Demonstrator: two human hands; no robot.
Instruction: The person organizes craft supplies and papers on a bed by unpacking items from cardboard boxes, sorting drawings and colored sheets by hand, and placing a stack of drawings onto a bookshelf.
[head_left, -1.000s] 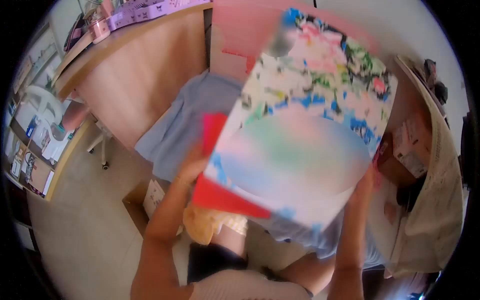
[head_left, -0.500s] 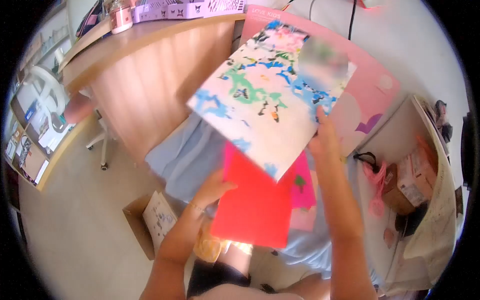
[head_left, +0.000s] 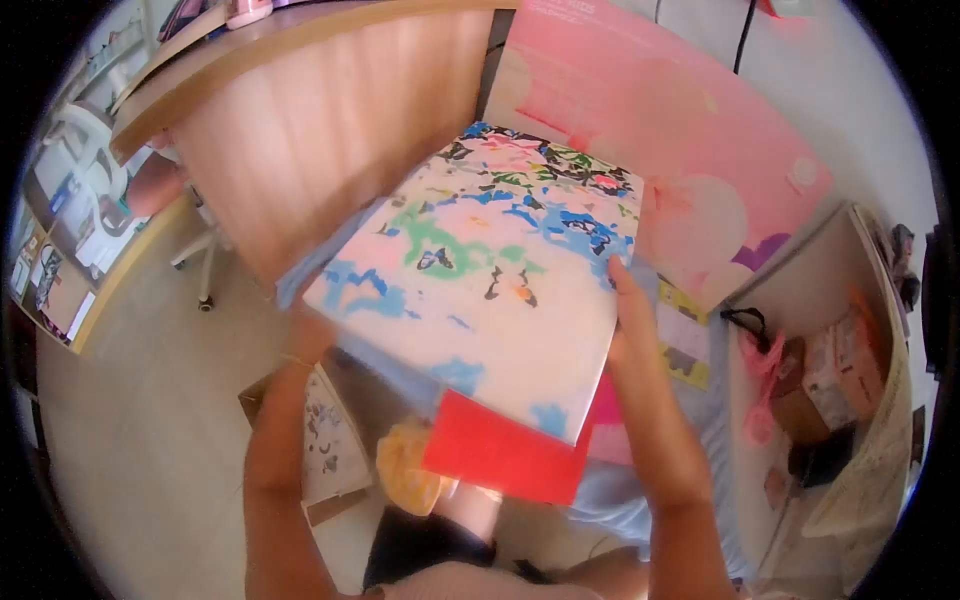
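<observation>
A white board or flat sheet [head_left: 500, 290] with blue, green and pink splashes and butterflies is tilted in front of me. My right hand [head_left: 630, 305] grips its right edge, thumb on top. At its lower left corner is my left hand [head_left: 312, 335], blurred and partly hidden; its fingers cannot be made out. A red sheet [head_left: 505, 450] lies partly under the board's lower edge. Behind it, pink sheets [head_left: 608, 435] and a yellow-edged sheet [head_left: 685, 335] rest on blue cloth [head_left: 715, 410].
A wooden desk [head_left: 330, 130] stands at the upper left. Behind the board leans a large pink panel [head_left: 720, 130]. An open carton [head_left: 335, 505] holding a patterned sheet is on the floor [head_left: 150, 440]. Boxes [head_left: 840, 370] and a pink cord [head_left: 762, 390] are at right.
The patterned board has moved down and left, now covering much of the red sheet. My left hand has gone from the red sheet to the board's left corner.
</observation>
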